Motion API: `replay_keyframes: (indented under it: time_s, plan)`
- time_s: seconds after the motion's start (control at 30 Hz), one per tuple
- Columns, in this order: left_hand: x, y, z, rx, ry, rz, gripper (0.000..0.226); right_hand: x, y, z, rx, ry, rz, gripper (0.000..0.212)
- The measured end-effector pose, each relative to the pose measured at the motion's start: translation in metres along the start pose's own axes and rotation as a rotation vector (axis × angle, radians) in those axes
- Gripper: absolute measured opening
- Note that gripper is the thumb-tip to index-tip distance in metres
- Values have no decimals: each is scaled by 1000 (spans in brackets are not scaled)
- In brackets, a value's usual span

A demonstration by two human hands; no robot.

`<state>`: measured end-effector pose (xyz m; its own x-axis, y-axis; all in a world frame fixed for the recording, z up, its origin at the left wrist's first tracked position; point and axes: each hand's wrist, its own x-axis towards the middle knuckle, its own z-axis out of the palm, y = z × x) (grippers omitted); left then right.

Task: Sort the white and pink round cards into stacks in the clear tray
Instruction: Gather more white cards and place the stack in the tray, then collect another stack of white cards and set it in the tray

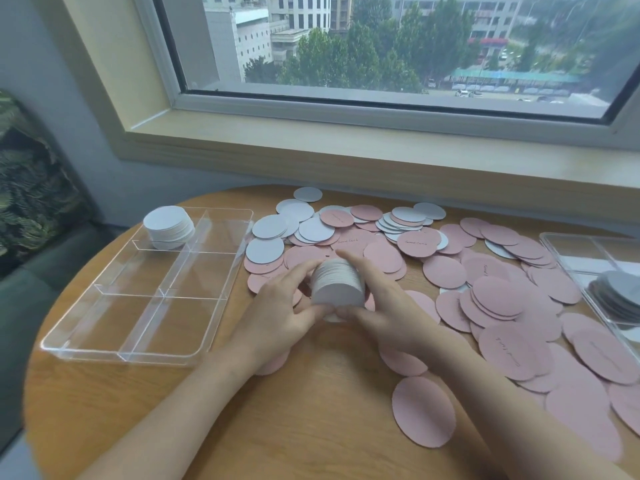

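A thick stack of white round cards (337, 287) stands on edge at the table's middle, held between both hands. My left hand (280, 306) grips its left side and my right hand (379, 299) grips its right side, fingers curled over the top. The clear tray (221, 271) with several compartments lies to the left. A stack of white cards (168, 226) fills its far-left compartment; the other compartments hold nothing. Loose pink cards (498, 299) and white cards (273, 225) cover the table behind and to the right.
A second clear tray (568, 251) holding a pile of grey-white cards (620, 296) lies at the right edge. The round wooden table (311, 410) stands under a window sill. A dark patterned cushion (31, 188) lies on the left.
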<state>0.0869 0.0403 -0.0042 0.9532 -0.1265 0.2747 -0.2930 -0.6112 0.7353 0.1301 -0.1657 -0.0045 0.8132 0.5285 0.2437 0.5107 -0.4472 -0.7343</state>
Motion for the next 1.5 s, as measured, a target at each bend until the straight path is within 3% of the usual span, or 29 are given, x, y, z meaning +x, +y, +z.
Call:
replay_keyframes:
  time_s: [0.13, 0.3, 0.5, 0.63, 0.83, 1.0, 1.27, 1.5]
  plan:
    - [5, 3, -28, -138, 81, -112, 62, 13, -18, 7, 76, 76, -89, 76]
    - [7, -4, -67, -319, 112, -226, 53, 40, -38, 26, -96, 97, -254, 91]
    - [11, -16, -105, -350, 124, -305, 33, 88, -56, 57, -177, 107, -264, 77]
    - [23, -32, -120, -323, 181, -354, 30, 122, -58, 72, -103, 86, -233, 72]
    - [50, -55, -129, -299, 313, -438, 43, 170, -50, 85, -85, 54, -197, 69]
    - [64, -75, -129, -200, 343, -455, 35, 194, -39, 96, -78, 13, -162, 68]
    - [80, -97, -121, 48, 343, -495, 27, 221, -37, 98, -147, -89, -76, 85]
    - [85, -101, -119, 204, 320, -452, 27, 231, -40, 92, -318, -216, -5, 61]
